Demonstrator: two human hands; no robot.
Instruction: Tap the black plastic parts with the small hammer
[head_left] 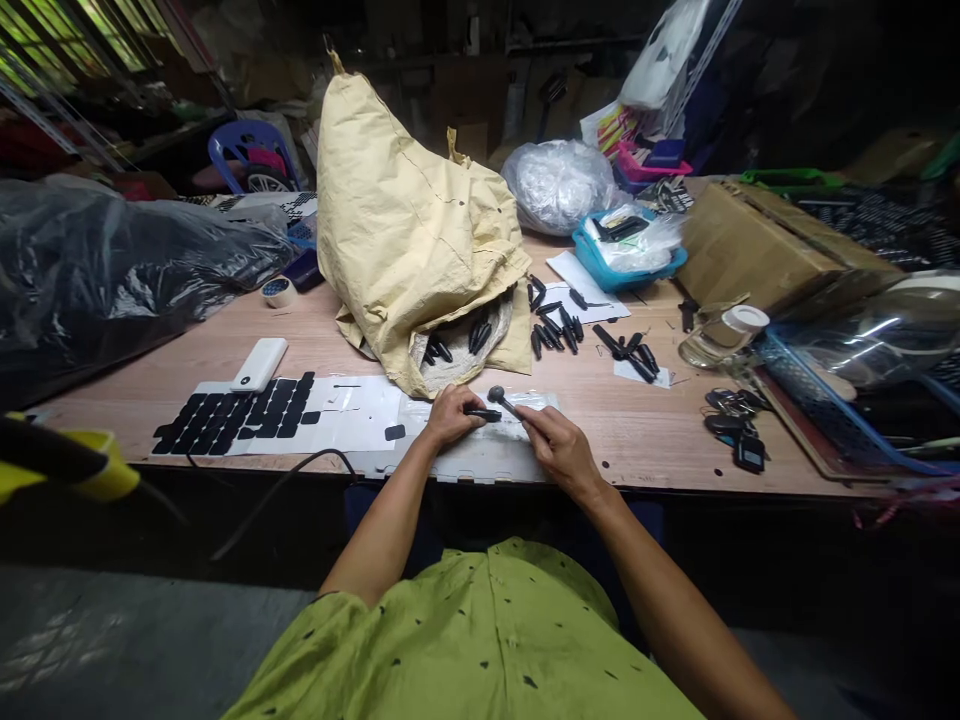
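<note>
Holding a short, slim black piece (pixel 491 415) in the clamped fingers of the left hand (pixel 454 414), near the light-brown table's (pixel 645 430) front edge, pointing it rightward, long axis nearly crosswise. Gripping a dark, thin-handled, round-headed tool (pixel 497 395) in the right hand's (pixel 556 443) closed fingers, head just beside the piece. Cannot read the tiny mark on the flat white block (pixel 259 364).

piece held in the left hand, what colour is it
The elongated piece in the left hand is black, seen in the head view.
</note>
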